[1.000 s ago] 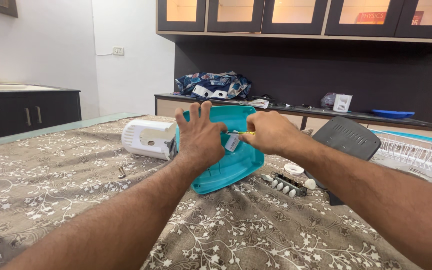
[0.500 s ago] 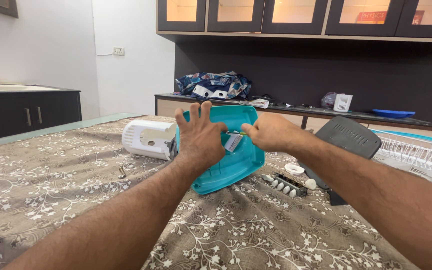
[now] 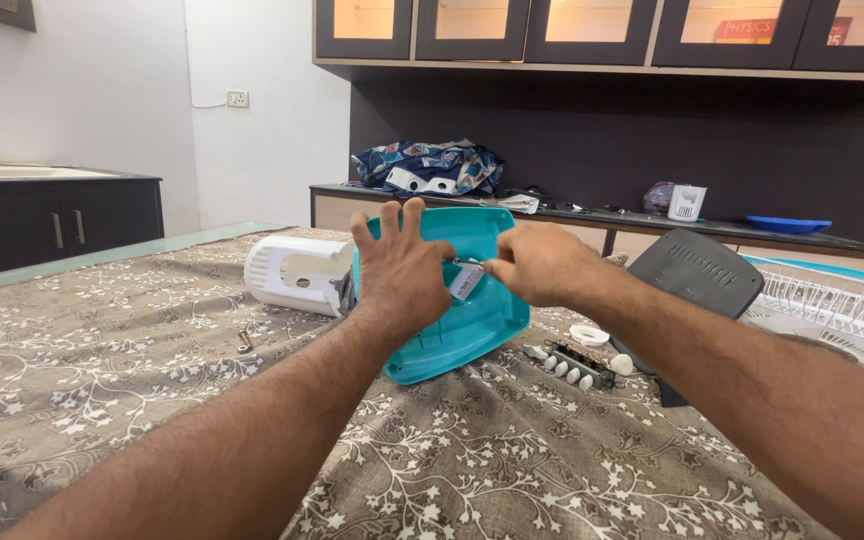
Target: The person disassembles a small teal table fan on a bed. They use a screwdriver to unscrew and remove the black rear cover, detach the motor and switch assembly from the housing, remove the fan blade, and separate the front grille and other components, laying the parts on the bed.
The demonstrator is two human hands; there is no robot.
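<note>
Right hand closed around a tool, mostly hidden; tip points left into the teal shell, near its white tag. Left hand flat, fingers spread, braces the shell's left side. Shell stands tilted on the table, white housing behind it.

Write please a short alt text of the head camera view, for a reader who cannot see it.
The left hand presses flat on a tilted teal plastic cover, while the right hand works at its inside. A white motor housing and a switch strip lie nearby on the patterned tablecloth.
</note>
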